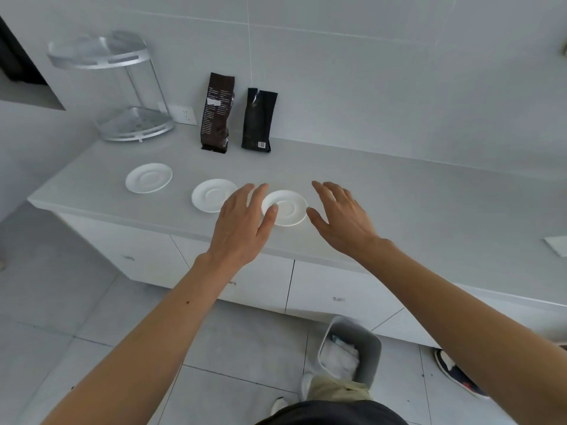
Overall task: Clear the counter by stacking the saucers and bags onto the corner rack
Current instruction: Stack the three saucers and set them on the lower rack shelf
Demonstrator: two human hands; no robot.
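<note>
Three white saucers lie in a row on the grey counter (399, 191): a left saucer (148, 177), a middle saucer (210, 194) and a right saucer (290, 208). My left hand (242, 222) hovers open between the middle and right saucers, its thumb over the right saucer's left rim. My right hand (340, 216) is open just right of that saucer, holding nothing. A brown bag (216, 113) and a black bag (257, 119) stand upright against the back wall. The two-tier metal corner rack (129, 87) stands in the far left corner with both tiers bare.
A wall socket (185, 115) sits beside the rack's lower tier. White cabinet doors (334, 289) run under the counter. A grey bin (349, 348) with white contents stands on the tiled floor near my feet. A white object (557, 245) lies at the counter's right edge.
</note>
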